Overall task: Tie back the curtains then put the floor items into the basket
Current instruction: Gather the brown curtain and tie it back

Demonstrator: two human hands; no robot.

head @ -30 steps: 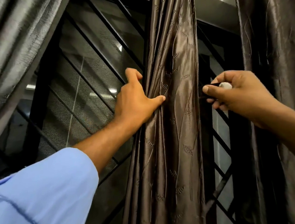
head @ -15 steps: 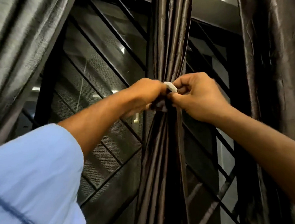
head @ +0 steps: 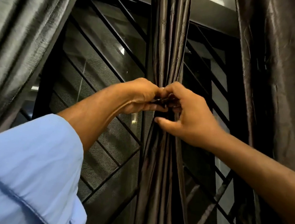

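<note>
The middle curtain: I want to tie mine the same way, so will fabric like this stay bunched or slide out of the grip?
The middle curtain looks glossy and satiny, so probably slippery. It hangs in soft narrow folds, so likely floppy and easy to gather. Both the left hand and right hand pinch it, suggesting it needs holding until fastened.

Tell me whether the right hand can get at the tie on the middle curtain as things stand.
Probably yes. The right hand is already at the cinched spot on the middle curtain, meeting the left hand; nothing stands between. The dark tie barely shows.
</note>
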